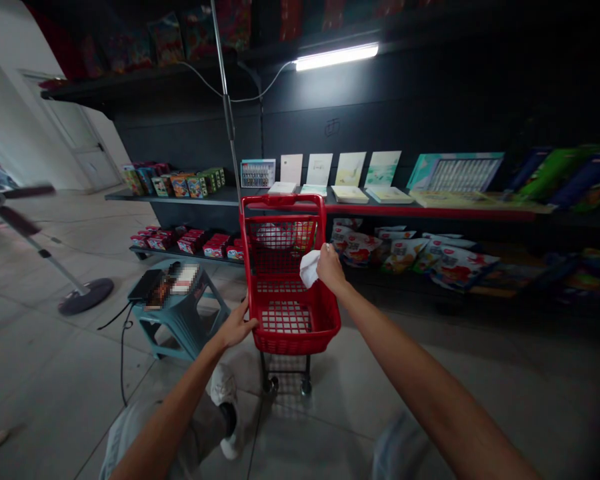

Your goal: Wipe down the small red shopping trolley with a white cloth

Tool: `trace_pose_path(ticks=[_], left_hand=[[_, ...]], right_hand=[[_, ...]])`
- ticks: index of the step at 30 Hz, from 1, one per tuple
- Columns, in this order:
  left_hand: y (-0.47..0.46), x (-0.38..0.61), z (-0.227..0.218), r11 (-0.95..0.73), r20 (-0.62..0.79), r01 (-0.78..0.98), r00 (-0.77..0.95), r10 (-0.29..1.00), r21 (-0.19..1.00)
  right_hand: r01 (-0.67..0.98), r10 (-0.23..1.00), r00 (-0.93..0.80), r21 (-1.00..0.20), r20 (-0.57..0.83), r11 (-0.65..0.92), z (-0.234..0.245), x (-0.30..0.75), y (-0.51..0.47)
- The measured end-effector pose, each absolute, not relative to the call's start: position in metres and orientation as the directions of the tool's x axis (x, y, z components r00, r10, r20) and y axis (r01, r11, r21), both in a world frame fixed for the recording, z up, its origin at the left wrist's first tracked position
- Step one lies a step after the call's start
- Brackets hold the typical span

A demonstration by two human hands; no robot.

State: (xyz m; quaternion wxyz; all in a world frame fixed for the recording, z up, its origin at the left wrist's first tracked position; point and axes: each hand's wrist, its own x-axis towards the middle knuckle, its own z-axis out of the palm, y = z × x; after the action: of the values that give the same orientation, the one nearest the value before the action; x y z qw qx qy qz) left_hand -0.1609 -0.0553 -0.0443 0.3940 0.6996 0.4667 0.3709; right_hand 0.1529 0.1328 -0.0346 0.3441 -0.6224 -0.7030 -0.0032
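A small red shopping cart with a mesh basket stands on the floor in front of me. My left hand grips its left side near the basket's lower rim, the thumb lying over the edge. Beside the right side of the basket, my right hand is closed on a crumpled white cloth, which hangs over the inside of the basket. Whether the cloth touches the cart, I cannot tell. Only the mesh bottom shows inside the basket.
Behind the cart runs a dark shelf with notebooks and boxed sets. Snack bags lie below it. A blue-grey stool holding a black device and cable stands left, near a fan stand. A metal pole rises behind the cart.
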Motion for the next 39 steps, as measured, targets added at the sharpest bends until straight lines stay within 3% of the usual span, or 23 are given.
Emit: trace_pose_path(ticks=[5,10,16,20,23,28,34,39], left_hand=[[-0.052,-0.161,-0.043,-0.216,0.108,0.328,0.317,0.942,0.92],[-0.053,-0.163,-0.031,-0.223,0.091,0.391,0.328,0.94,0.893],[-0.062,-0.169,-0.007,-0.226,0.041,0.5,0.354,0.934,0.836],[-0.066,-0.176,-0.012,-0.161,-0.045,0.508,0.37,0.928,0.846],[-0.065,-0.174,-0.022,-0.079,-0.055,0.526,0.234,0.971,0.846],[-0.039,-0.156,-0.02,0.004,0.049,0.457,-0.103,0.993,0.889],[-0.002,-0.123,-0.009,-0.15,0.25,0.652,-0.063,0.966,0.743],[0.004,-0.11,0.0,0.059,0.11,0.858,-0.133,0.985,0.51]], right_hand=[[0.903,0.909,0.066,-0.412,0.412,0.121,-0.024,0.153,0.15],[0.929,0.909,0.039,-0.351,0.415,0.12,-0.009,0.152,0.169],[0.919,0.865,0.095,-0.378,0.492,0.114,0.005,0.159,0.188],[0.902,0.883,0.139,-0.424,0.449,0.074,0.012,0.167,0.192],[0.887,0.896,0.168,-0.46,0.412,0.045,0.014,0.17,0.189],[0.88,0.874,0.187,-0.471,0.449,0.054,0.008,0.167,0.183],[0.902,0.836,0.124,-0.411,0.535,0.13,-0.001,0.156,0.175],[0.95,0.809,-0.036,-0.232,0.586,0.211,0.007,0.144,0.158]])
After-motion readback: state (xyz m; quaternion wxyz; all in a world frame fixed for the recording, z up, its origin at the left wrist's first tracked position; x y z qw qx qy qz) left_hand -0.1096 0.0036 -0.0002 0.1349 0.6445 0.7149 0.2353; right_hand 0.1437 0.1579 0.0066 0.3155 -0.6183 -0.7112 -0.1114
